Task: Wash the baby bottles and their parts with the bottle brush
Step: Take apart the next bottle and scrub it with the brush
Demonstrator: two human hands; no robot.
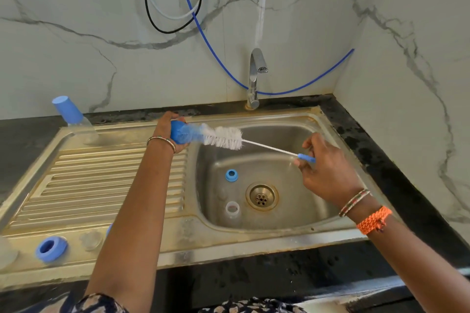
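Step in hand: scrubbing a cap. Left hand (170, 132) has its grip wrapped round a blue plastic bottle cap (179, 134), held over the sink rim. Right hand (328, 173) pinches the blue handle end of the white-bristled wire bottle brush (226, 138); bristle head sits partly inside the cap, rest sticking out toward the right grip.

Below the right grip, in the steel sink basin (292, 140): small blue ring collar (231, 175) and clear plastic bottle (232, 212) lying near the drain. Near side of the left forearm, on the drainboard: larger blue ring (50, 248). Beyond the left grip: capped bottle (72, 117), upright.

Tap (255, 76) looks off, no stream visible.

Next, my read: twist or stroke the brush in the cap, rinse, set it aside, take the bottle from the basin.
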